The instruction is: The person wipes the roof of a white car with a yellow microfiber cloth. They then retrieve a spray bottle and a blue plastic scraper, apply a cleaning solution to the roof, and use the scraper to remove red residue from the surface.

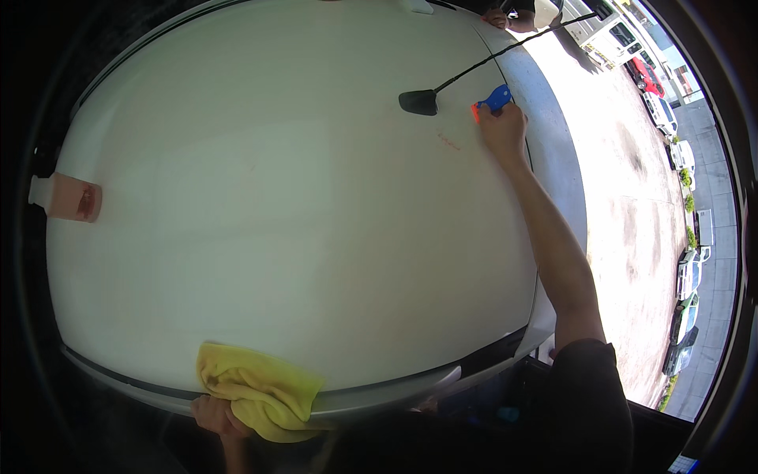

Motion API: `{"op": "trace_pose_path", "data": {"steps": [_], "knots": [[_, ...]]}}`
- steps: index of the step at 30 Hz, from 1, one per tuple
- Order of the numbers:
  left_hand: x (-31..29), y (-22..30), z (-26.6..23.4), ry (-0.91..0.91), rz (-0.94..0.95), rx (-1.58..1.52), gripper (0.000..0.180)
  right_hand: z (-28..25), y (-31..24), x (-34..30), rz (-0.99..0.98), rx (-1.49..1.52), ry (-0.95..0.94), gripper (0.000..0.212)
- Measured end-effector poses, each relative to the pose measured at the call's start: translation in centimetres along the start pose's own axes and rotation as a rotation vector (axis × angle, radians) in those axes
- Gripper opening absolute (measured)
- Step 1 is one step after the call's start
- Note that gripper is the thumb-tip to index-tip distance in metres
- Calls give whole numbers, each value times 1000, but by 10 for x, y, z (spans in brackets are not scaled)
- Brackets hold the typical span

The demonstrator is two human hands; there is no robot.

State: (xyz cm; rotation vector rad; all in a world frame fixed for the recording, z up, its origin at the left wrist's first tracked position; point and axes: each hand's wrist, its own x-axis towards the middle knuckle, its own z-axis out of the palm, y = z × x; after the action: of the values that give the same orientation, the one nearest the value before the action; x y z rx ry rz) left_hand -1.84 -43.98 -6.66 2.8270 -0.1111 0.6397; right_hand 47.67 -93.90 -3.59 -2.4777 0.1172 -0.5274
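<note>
My right hand (505, 130) reaches far over a white car roof (300, 189) and grips a small blue scraper (497, 98) with an orange blade. The blade lies at the roof surface near the right edge. Just left of it is a black roof antenna (420, 102) with a long thin rod. Faint reddish marks (448, 141) show on the paint below the antenna base. At the near edge, my left hand (220, 415) is closed at a yellow cloth (260, 387), which drapes over the roof rail (371, 404). The cloth partly hides its fingers.
At the roof's left edge is a translucent bottle (75, 197) with pinkish liquid. Another person's hand (496, 18) shows at the far right corner, near a white object (417, 6) on the roof. Outside, parked vehicles (687, 276) line a sunlit paved lot (616, 237).
</note>
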Motion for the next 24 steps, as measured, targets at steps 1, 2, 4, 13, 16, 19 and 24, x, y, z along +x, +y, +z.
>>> {"op": "trace_pose_path", "data": {"steps": [1,2,4,13,16,19,24], "knots": [[-1,2,-1,15,-10,5,39,12,-6,-18,-84,54,-15,31],[-1,4,0,30,-19,10,39,12,-9,-14,-88,38,-18,31],[1,2,0,20,-39,20,37,9,-14,-10,-85,1,-30,31],[0,8,-4,15,-28,-22,39,14,-5,-25,-247,-23,-115,28],[-5,-4,1,19,1,14,41,20,-3,25,-115,72,-61,31],[1,-1,5,18,2,-20,43,35,7,63,-118,-41,-33,31],[5,-1,2,86,47,-17,30,37,0,60,-129,88,-170,29]]}}
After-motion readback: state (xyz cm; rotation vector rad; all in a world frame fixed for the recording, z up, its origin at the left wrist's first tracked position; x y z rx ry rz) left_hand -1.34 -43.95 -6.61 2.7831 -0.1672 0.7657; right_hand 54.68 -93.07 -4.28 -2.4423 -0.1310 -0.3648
